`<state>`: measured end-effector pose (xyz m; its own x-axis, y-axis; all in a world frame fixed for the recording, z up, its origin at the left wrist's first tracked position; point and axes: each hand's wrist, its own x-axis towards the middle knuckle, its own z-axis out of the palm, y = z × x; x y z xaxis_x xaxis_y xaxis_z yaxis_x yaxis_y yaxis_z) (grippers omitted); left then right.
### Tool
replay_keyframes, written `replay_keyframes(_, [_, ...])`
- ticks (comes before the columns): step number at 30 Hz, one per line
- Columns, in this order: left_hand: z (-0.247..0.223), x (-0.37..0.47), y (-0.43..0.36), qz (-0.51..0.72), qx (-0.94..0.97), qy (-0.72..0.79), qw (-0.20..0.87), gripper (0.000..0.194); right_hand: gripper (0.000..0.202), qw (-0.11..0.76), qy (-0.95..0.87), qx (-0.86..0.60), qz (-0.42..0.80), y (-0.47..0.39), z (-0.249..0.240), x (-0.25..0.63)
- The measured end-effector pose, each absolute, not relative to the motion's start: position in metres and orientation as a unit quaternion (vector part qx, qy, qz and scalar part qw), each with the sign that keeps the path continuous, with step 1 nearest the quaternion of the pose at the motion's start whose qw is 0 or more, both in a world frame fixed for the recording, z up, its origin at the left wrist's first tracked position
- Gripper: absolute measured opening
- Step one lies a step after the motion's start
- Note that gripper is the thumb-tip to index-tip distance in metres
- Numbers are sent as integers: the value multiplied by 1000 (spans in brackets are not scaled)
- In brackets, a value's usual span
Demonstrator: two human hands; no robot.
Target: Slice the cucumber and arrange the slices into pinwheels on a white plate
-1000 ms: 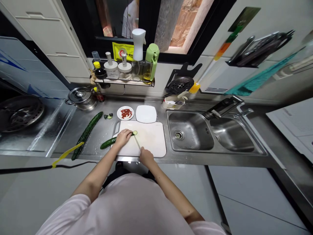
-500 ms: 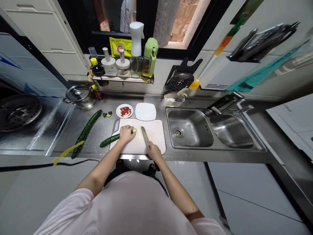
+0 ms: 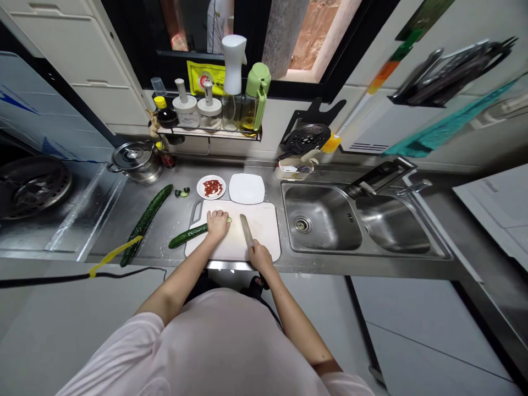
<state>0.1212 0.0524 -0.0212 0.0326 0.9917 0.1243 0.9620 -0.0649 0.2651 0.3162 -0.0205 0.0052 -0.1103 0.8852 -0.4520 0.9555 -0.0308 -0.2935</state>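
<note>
On the white cutting board (image 3: 264, 236) lies a dark green cucumber (image 3: 187, 235), its left end reaching past the board's edge. My left hand (image 3: 218, 224) is wrapped over the cucumber near its pale cut end, which shows just right of the fingers. A knife (image 3: 246, 229) is in my right hand (image 3: 259, 256), its blade over the board, pointing away from me and a little right of the cut end. The blade and the cucumber are apart.
Beyond the board are a plate of red pieces (image 3: 212, 187) and a white plate (image 3: 246, 188). A whole cucumber (image 3: 147, 225) and small green end pieces (image 3: 182, 193) lie left. A double sink (image 3: 324, 217) is right, a lidded pot (image 3: 137, 161) back left.
My left hand has shifted slightly right along the cucumber, covering more of its cut end. The knife has barely moved. The whole view has shifted a little.
</note>
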Motion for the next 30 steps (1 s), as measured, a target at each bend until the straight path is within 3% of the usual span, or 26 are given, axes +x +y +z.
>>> replay_keyframes(10, [-5, 137, 51, 102, 711, 691, 86, 16, 25, 60, 694, 660, -282, -20, 2, 317])
replay_keyframes(18, [10, 125, 65, 216, 628, 732, 150, 14, 25, 61, 693, 661, -283, -17, -1, 316])
replay_keyframes(23, [-7, 85, 88, 271, 475, 793, 267, 16, 26, 64, 692, 660, -285, -17, 2, 315])
replay_keyframes(30, [-30, 47, 103, 261, 408, 836, 260, 24, 26, 63, 691, 661, -285, -16, 3, 316])
